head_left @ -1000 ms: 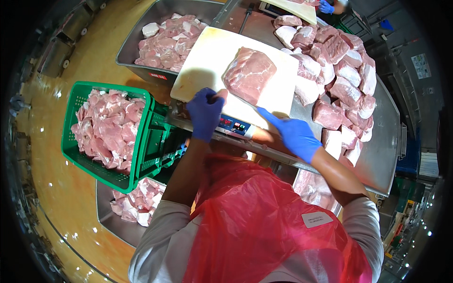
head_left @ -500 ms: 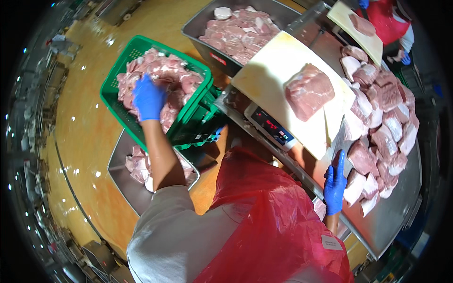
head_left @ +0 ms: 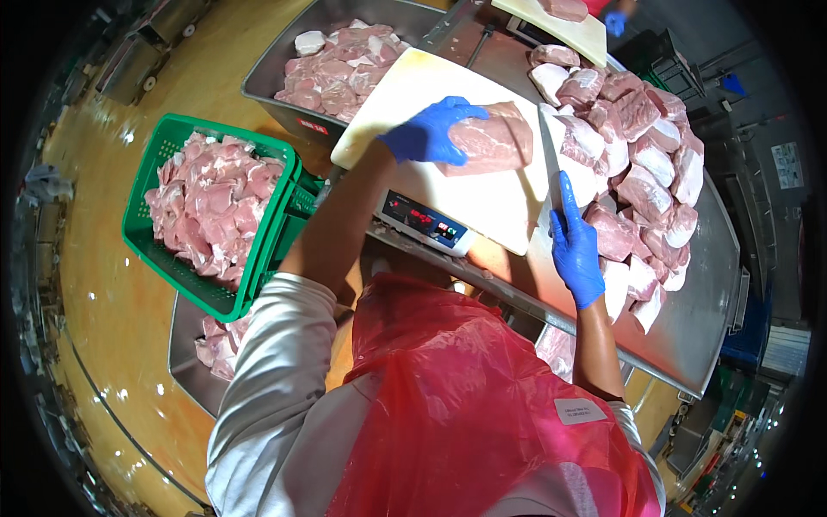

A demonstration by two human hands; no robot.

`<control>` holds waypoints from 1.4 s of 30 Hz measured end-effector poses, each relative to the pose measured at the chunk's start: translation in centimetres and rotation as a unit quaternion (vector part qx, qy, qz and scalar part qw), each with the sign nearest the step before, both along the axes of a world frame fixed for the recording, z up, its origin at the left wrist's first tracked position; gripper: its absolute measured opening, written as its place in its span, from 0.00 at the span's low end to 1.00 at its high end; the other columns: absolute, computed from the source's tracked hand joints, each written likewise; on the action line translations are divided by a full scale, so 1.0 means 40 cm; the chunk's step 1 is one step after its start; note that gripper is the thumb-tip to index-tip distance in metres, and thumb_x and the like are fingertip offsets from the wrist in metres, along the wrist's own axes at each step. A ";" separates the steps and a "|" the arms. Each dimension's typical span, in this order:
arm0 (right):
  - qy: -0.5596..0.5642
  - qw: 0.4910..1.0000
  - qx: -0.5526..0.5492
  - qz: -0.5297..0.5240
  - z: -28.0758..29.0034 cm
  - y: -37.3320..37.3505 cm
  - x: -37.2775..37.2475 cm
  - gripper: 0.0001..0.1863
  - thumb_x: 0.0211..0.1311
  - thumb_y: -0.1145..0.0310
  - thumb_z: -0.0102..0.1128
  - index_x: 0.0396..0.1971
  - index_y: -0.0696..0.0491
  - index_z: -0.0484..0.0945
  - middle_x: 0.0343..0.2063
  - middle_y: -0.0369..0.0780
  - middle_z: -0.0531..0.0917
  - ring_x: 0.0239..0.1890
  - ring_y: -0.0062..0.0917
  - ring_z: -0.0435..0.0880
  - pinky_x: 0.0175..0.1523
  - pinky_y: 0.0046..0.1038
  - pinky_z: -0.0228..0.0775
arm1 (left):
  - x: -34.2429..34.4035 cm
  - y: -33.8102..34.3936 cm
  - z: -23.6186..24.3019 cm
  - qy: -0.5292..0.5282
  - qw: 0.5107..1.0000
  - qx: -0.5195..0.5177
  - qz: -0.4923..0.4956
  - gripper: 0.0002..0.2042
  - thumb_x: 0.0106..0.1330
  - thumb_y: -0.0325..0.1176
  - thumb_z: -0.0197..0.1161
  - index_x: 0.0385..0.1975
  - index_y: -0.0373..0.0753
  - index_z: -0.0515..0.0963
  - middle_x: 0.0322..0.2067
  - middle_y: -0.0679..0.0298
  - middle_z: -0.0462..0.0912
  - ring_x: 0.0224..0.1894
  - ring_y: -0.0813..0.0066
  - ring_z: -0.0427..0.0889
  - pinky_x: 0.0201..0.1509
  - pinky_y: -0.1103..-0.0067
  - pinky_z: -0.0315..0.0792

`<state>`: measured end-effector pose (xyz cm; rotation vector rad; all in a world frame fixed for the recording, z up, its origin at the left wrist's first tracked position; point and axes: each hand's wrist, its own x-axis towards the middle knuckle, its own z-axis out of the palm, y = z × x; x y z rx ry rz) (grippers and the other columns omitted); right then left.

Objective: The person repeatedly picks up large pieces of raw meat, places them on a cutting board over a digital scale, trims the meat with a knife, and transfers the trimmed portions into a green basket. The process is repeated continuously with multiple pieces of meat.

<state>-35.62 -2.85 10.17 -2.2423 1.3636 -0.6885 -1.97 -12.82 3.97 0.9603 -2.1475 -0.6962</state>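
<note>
My left hand [head_left: 433,132], in a blue glove, grips the left end of a block of raw pink meat [head_left: 498,142] with thumb and fingers spread around it. The block lies on a white cutting board [head_left: 392,99], which sits on a scale [head_left: 422,222] with a lit display. In my blue-gloved right hand [head_left: 575,254] is a knife [head_left: 549,155], its forefinger stretched along it. The long blade points away from me, beside the board's right edge and just right of the block. My palm hides most of the handle.
A large pile of meat blocks [head_left: 637,194] covers the right of the metal table [head_left: 698,284]. Meat pieces fill a green crate [head_left: 226,303] at left and a grey tub [head_left: 267,86] behind. Below the crate stands a metal tub [head_left: 189,362]. Another person's gloved hand [head_left: 615,22] shows far off.
My left hand has left the green crate's meat and come right onto the block on the board. The block now lies turned. The knife has come up beside the board, and the view has shifted.
</note>
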 end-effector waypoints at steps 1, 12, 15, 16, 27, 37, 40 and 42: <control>0.006 1.000 0.002 0.003 -0.005 0.005 -0.006 0.35 0.71 0.77 0.52 0.76 0.41 0.57 0.29 0.49 0.79 0.29 0.33 0.79 0.38 0.32 0.72 | 0.013 0.006 0.022 0.009 0.998 -0.054 0.042 0.38 0.45 0.33 0.75 0.62 0.41 0.71 0.56 0.49 0.74 0.60 0.54 0.71 0.65 0.63 0.67; 0.058 0.992 -0.008 0.109 -0.031 -0.048 0.262 0.36 0.70 0.70 0.50 0.76 0.34 0.53 0.28 0.55 0.82 0.29 0.51 0.82 0.36 0.50 0.73 | -0.141 0.225 -0.006 0.227 0.868 0.051 0.438 0.11 0.51 0.30 0.70 0.16 0.34 0.75 0.13 0.58 0.73 0.17 0.73 0.72 0.26 0.70 0.69; 0.097 0.988 -0.014 0.121 -0.030 -0.100 0.347 0.37 0.69 0.71 0.49 0.76 0.35 0.53 0.28 0.54 0.82 0.29 0.50 0.83 0.38 0.50 0.74 | -0.135 0.226 -0.019 0.214 0.875 0.027 0.433 0.10 0.52 0.30 0.69 0.16 0.34 0.75 0.14 0.56 0.75 0.16 0.67 0.74 0.25 0.70 0.70; 0.112 0.986 -0.013 0.124 -0.024 -0.104 0.360 0.37 0.68 0.72 0.49 0.75 0.35 0.53 0.27 0.53 0.83 0.29 0.50 0.83 0.38 0.50 0.74 | -0.130 0.228 -0.027 0.199 0.879 0.005 0.433 0.10 0.52 0.30 0.69 0.16 0.34 0.75 0.14 0.55 0.75 0.16 0.65 0.75 0.26 0.69 0.70; 0.459 0.855 0.200 0.135 0.131 0.085 0.057 0.49 0.59 0.81 0.52 0.78 0.33 0.44 0.39 0.51 0.83 0.33 0.47 0.85 0.39 0.43 0.78 | -0.078 0.276 -0.041 0.176 0.851 0.098 0.484 0.09 0.54 0.34 0.69 0.20 0.36 0.79 0.20 0.53 0.81 0.25 0.54 0.83 0.33 0.66 0.77; 0.207 0.966 0.088 0.128 0.075 -0.002 0.313 0.44 0.61 0.79 0.49 0.77 0.40 0.47 0.45 0.54 0.82 0.40 0.51 0.84 0.47 0.46 0.76 | -0.097 0.241 -0.035 -0.021 0.925 0.043 0.377 0.13 0.57 0.38 0.67 0.20 0.36 0.76 0.25 0.48 0.81 0.31 0.45 0.82 0.39 0.58 0.75; 0.169 0.977 0.056 0.119 0.009 -0.057 0.393 0.46 0.61 0.77 0.54 0.77 0.39 0.46 0.37 0.56 0.83 0.36 0.52 0.84 0.42 0.48 0.76 | -0.100 0.263 -0.035 -0.031 0.917 0.085 0.389 0.12 0.56 0.37 0.66 0.20 0.37 0.76 0.24 0.49 0.80 0.30 0.46 0.82 0.38 0.58 0.75; 0.181 0.975 0.062 0.110 -0.014 -0.061 0.385 0.45 0.61 0.76 0.54 0.77 0.39 0.47 0.39 0.55 0.84 0.37 0.51 0.84 0.42 0.47 0.77 | -0.101 0.264 -0.044 -0.024 0.918 0.053 0.393 0.11 0.56 0.36 0.66 0.19 0.37 0.75 0.21 0.49 0.79 0.28 0.46 0.81 0.35 0.59 0.74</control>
